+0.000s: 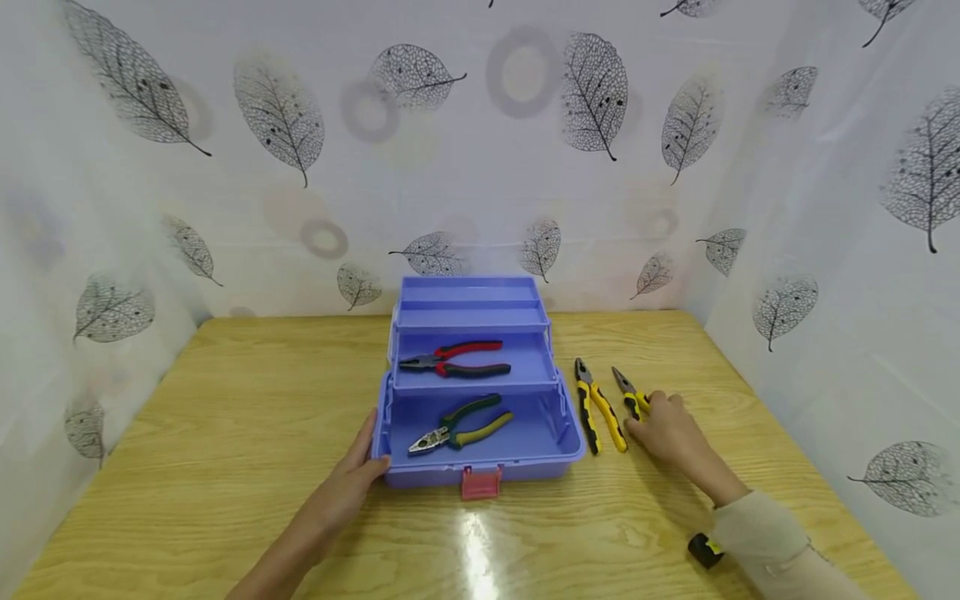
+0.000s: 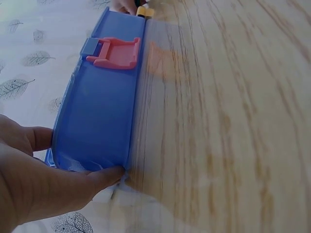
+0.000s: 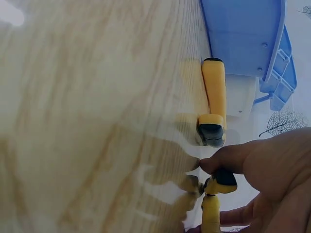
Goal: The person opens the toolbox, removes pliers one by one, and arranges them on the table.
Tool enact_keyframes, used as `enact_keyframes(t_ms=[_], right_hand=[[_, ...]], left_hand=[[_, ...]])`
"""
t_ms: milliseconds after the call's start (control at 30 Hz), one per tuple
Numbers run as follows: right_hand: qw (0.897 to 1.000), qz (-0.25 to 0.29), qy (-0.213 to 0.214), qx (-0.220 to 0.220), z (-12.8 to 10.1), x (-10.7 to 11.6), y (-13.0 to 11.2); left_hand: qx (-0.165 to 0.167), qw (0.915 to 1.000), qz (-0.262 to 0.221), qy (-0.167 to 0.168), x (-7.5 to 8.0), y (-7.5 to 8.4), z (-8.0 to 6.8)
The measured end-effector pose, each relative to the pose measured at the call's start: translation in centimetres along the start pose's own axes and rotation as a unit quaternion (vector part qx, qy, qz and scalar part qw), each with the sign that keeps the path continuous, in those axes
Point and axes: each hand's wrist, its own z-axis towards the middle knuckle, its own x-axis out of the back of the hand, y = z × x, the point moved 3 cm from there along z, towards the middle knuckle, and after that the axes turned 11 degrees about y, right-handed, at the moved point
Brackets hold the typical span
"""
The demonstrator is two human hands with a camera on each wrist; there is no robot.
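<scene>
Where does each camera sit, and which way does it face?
Head: worn high, looking down at the open blue plastic toolbox; both forearms show.
Left wrist: low beside the left hand, facing the toolbox front and its pink latch.
Right wrist: low by the right hand, at yellow-handled pliers.
Shared: toolbox, wooden table.

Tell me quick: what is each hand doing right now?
Left hand: open, fingers resting against the front left corner of the purple plastic toolbox.
Right hand: gripping the handles of the small yellow-and-black pliers lying on the wooden table.
</scene>
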Motion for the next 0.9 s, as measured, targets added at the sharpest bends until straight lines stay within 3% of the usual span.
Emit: enact_keyframes(t_ms=[233, 367, 567, 900], right_hand=[[0.999, -0.034, 0.009, 0.01, -0.3, 0.5, -0.1], [0.998, -0.022, 0.04, 0.046, -0.5, 1.3, -0.9], [0.984, 0.024, 0.106, 0.141, 0.3, 2.6, -4.3], [0.964, 0.108, 0.105, 0.218, 1.4, 3.6, -10.5]], left_hand=[[-0.002, 1.0, -0.004, -0.004, 0.0, 0.2, -0.2], [0.002, 1.0, -0.001, -0.006, 0.1, 0.2, -0.1], [0.005, 0.9999, 0.009, -0.001, 0.2, 0.1, -0.2], [0.006, 0.9999, 0.011, 0.003, -0.1, 0.1, -0.2]])
